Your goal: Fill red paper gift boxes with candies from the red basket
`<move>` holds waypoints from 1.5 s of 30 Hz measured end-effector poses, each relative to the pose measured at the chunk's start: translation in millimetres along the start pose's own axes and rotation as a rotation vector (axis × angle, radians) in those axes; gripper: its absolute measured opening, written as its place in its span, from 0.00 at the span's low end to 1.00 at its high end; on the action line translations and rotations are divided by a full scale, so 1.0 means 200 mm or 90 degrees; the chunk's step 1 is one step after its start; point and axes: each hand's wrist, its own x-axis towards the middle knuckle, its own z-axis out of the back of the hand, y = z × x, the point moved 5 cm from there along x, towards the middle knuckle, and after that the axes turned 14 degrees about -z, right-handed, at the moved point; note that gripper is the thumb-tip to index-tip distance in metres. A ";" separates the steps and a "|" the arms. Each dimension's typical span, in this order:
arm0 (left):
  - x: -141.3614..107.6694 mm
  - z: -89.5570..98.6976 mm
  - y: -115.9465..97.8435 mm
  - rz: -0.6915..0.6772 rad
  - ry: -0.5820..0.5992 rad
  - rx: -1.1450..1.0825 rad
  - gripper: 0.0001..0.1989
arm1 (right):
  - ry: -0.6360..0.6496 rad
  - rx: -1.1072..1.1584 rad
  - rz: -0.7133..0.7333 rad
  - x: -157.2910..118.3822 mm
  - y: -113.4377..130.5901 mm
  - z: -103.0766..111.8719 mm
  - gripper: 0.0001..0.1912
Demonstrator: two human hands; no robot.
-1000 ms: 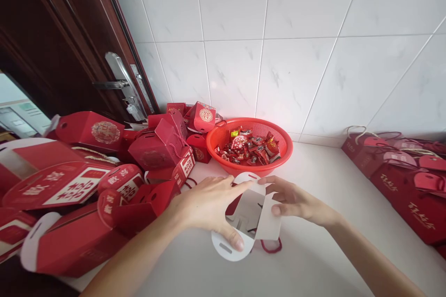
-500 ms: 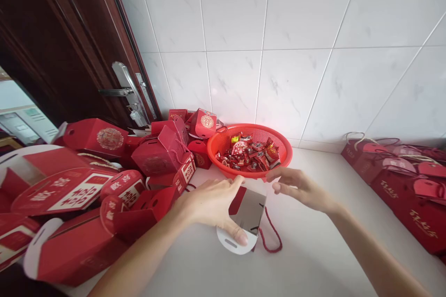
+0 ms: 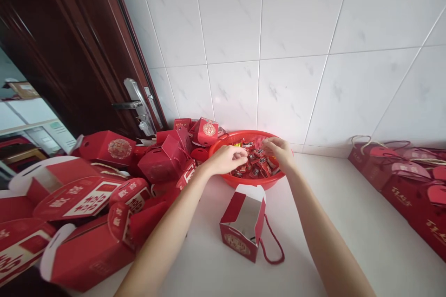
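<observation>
Both my hands are over a red plastic basket (image 3: 252,184) of small red-wrapped candies (image 3: 258,167). At its left side my left hand (image 3: 228,158) is half curled, with a gap between thumb and fingers and nothing visible in it. My right hand (image 3: 281,152) dips in from the right; its fingers are bent and pressed together at the candies, and whatever they hold is hidden. In front of the basket stands a small red gift box (image 3: 239,241), its top open, white flap raised at the back and a dark red cord handle (image 3: 275,253) lying on its right.
Many red gift boxes (image 3: 87,250) are piled on the left, some with flaps open. On the right stands a row of dark red boxes (image 3: 393,190) with cord handles. A tiled wall (image 3: 292,18) rises behind the white tabletop (image 3: 324,204); a dark wooden door (image 3: 80,46) is at left.
My left hand has let go of the small box's flap and moved up to the basket. My right hand has gone down into the candies. The box now stands alone.
</observation>
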 end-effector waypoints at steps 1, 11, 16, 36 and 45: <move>0.05 0.01 0.03 0.006 -0.006 0.003 0.16 | 0.002 -0.004 -0.010 0.01 -0.01 -0.01 0.13; 0.34 -0.12 0.24 0.121 0.074 0.160 0.16 | -0.014 -0.094 -0.050 0.03 -0.03 -0.03 0.04; 0.21 -0.12 0.19 0.018 -0.078 0.143 0.17 | -0.015 -0.097 -0.062 0.04 -0.04 -0.03 0.06; 0.23 -0.07 0.17 -0.026 -0.040 0.197 0.16 | -0.045 -0.099 -0.090 0.01 -0.04 -0.02 0.04; 0.41 -0.19 0.51 0.167 0.156 0.230 0.14 | -0.056 -0.096 -0.104 0.03 -0.05 0.00 0.02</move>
